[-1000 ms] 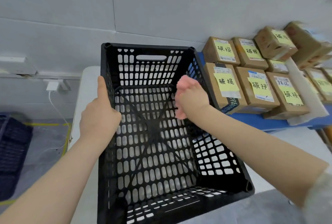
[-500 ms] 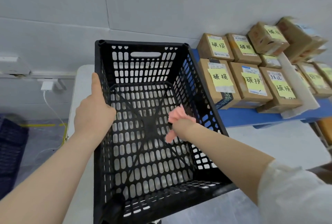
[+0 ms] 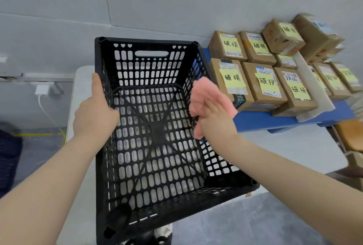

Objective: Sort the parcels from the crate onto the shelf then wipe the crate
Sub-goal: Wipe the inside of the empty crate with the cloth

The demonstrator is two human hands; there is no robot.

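- Resting on a white table (image 3: 82,79), the black perforated crate (image 3: 157,146) is gripped at its left wall by the left hand (image 3: 94,111).
- A pink cloth (image 3: 206,95) is held against its right wall by the right hand (image 3: 216,121), fingers curled.
- Labelled parcels (image 3: 265,85) are stacked right of the crate.

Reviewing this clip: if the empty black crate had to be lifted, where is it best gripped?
Probably by the oval handle slot in the crate's far end wall, fingers hooked in from outside; the left hand already grips the left rim.
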